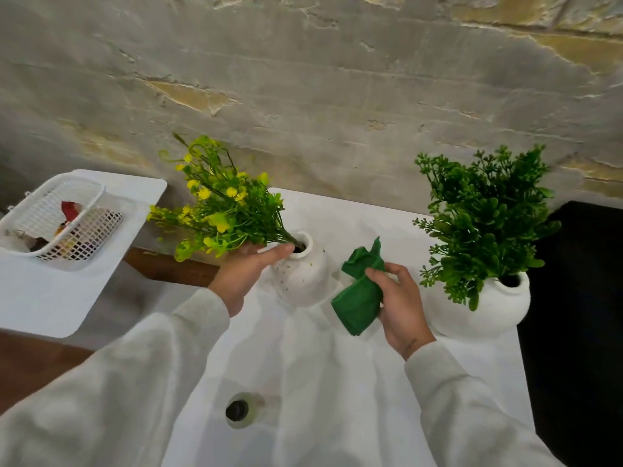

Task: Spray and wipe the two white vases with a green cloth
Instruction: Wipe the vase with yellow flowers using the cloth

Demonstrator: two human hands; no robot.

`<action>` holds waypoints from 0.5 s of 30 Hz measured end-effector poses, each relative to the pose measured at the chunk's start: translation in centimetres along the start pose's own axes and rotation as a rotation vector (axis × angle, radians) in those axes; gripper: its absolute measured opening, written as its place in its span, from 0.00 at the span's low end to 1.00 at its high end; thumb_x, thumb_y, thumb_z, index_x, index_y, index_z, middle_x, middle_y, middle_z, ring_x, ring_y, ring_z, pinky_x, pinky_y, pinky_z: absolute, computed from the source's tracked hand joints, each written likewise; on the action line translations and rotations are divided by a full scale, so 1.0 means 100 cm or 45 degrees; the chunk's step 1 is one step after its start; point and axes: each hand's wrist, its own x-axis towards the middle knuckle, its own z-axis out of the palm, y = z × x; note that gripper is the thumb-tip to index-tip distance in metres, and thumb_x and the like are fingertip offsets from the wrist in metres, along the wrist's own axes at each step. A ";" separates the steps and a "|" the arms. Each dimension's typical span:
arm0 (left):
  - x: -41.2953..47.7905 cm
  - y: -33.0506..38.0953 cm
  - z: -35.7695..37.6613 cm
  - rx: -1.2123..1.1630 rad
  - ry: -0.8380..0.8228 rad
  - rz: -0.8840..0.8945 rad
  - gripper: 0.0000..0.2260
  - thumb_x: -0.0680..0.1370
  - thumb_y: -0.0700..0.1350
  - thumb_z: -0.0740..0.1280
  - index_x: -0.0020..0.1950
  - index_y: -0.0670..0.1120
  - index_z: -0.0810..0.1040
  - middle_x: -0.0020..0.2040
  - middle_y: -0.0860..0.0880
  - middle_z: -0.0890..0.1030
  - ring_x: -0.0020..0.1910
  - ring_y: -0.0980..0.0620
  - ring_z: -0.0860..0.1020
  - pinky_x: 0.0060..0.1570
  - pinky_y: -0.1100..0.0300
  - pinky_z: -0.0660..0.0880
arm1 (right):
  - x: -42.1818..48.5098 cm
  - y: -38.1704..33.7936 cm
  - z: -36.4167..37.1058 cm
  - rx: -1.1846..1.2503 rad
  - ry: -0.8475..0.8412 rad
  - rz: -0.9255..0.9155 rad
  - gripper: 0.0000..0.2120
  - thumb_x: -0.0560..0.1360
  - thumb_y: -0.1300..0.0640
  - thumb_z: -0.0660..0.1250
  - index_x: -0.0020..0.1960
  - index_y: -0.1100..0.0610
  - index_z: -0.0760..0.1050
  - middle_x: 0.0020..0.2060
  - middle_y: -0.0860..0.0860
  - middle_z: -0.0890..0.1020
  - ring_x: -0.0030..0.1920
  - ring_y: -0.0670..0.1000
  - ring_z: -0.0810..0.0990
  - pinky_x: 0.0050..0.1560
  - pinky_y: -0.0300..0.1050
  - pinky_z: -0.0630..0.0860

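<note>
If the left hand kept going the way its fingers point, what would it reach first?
Probably the neck of the speckled white ceramic vase: the left hand points right at it, fingertips about touching below the yellow-flowered artificial stems. Depth is unclear.

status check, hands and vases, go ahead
Left hand on yellow flowers at left vase. Right hand gripping green cloth. Right vase untouched. Spray bottle standing near front edge.

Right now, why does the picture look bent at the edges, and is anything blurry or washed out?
Head view: the wide-angle lens bows the white cloth-covered table; the pale grey sleeves look soft; the small spray bottle is hazy; the white speckled vase nearly blends into the cloth; the crumpled green cloth stays crisp.
</note>
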 end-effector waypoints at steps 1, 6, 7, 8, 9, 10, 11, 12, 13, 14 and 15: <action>0.002 0.004 0.004 -0.033 -0.024 -0.005 0.27 0.62 0.56 0.79 0.59 0.50 0.79 0.56 0.56 0.81 0.56 0.61 0.76 0.51 0.66 0.68 | 0.002 0.001 0.000 0.006 0.006 0.009 0.12 0.75 0.61 0.71 0.58 0.56 0.75 0.50 0.58 0.84 0.49 0.54 0.83 0.53 0.55 0.80; 0.011 0.019 0.012 -0.130 -0.069 0.060 0.33 0.58 0.57 0.81 0.61 0.51 0.78 0.54 0.60 0.81 0.54 0.65 0.76 0.48 0.67 0.67 | 0.008 0.000 -0.001 0.010 0.008 -0.011 0.17 0.75 0.61 0.72 0.62 0.60 0.74 0.52 0.61 0.84 0.50 0.56 0.83 0.47 0.50 0.80; 0.012 0.021 0.011 -0.125 -0.088 0.078 0.32 0.59 0.55 0.81 0.61 0.50 0.79 0.55 0.60 0.82 0.55 0.64 0.77 0.50 0.65 0.67 | 0.009 0.000 -0.001 0.005 0.005 -0.019 0.17 0.75 0.61 0.72 0.62 0.60 0.73 0.52 0.62 0.84 0.52 0.57 0.83 0.48 0.52 0.80; 0.014 0.023 0.012 -0.126 -0.118 0.093 0.28 0.63 0.53 0.80 0.61 0.49 0.80 0.56 0.59 0.82 0.54 0.66 0.78 0.50 0.66 0.67 | 0.009 0.000 -0.001 0.000 -0.001 -0.029 0.17 0.75 0.61 0.72 0.62 0.61 0.73 0.52 0.62 0.84 0.53 0.59 0.83 0.50 0.53 0.80; 0.014 0.025 0.012 -0.123 -0.148 0.116 0.21 0.67 0.49 0.78 0.59 0.48 0.81 0.55 0.58 0.83 0.51 0.68 0.79 0.49 0.67 0.67 | 0.010 -0.002 -0.001 -0.012 -0.014 -0.042 0.16 0.75 0.62 0.71 0.62 0.61 0.74 0.52 0.62 0.84 0.55 0.60 0.83 0.53 0.54 0.79; 0.016 0.027 0.013 -0.124 -0.164 0.126 0.17 0.70 0.46 0.76 0.58 0.47 0.82 0.55 0.58 0.83 0.49 0.69 0.79 0.49 0.68 0.67 | 0.010 -0.003 -0.001 -0.028 -0.028 -0.058 0.16 0.75 0.62 0.71 0.61 0.61 0.74 0.52 0.61 0.84 0.55 0.60 0.82 0.55 0.55 0.79; 0.018 0.029 0.014 -0.099 -0.169 0.128 0.15 0.71 0.45 0.75 0.56 0.47 0.83 0.55 0.58 0.83 0.51 0.68 0.78 0.52 0.68 0.67 | 0.010 -0.005 0.000 -0.048 -0.044 -0.076 0.15 0.75 0.62 0.71 0.60 0.61 0.75 0.52 0.60 0.84 0.55 0.60 0.82 0.56 0.55 0.78; 0.019 0.029 0.014 -0.062 -0.174 0.132 0.14 0.70 0.47 0.76 0.55 0.48 0.84 0.55 0.58 0.83 0.54 0.66 0.78 0.56 0.66 0.67 | 0.011 -0.007 0.001 -0.065 -0.058 -0.095 0.14 0.75 0.62 0.71 0.59 0.60 0.76 0.52 0.60 0.84 0.55 0.59 0.82 0.57 0.55 0.78; 0.021 0.029 0.013 -0.030 -0.174 0.133 0.14 0.68 0.49 0.77 0.53 0.50 0.85 0.55 0.58 0.83 0.57 0.63 0.77 0.60 0.63 0.66 | 0.011 -0.008 0.003 -0.079 -0.070 -0.113 0.13 0.75 0.63 0.72 0.58 0.60 0.78 0.53 0.60 0.84 0.53 0.58 0.82 0.58 0.55 0.78; 0.021 0.029 0.012 -0.001 -0.191 0.138 0.14 0.67 0.50 0.77 0.52 0.51 0.85 0.54 0.58 0.83 0.59 0.61 0.77 0.63 0.61 0.67 | 0.012 -0.009 0.005 -0.089 -0.073 -0.128 0.12 0.75 0.63 0.72 0.57 0.60 0.79 0.53 0.60 0.84 0.52 0.57 0.82 0.58 0.55 0.78; 0.020 0.030 0.013 0.046 -0.223 0.142 0.15 0.66 0.51 0.77 0.52 0.52 0.85 0.54 0.58 0.83 0.60 0.59 0.77 0.62 0.62 0.67 | 0.013 -0.010 0.006 -0.095 -0.073 -0.138 0.11 0.74 0.63 0.72 0.57 0.60 0.80 0.53 0.61 0.83 0.50 0.55 0.82 0.57 0.54 0.78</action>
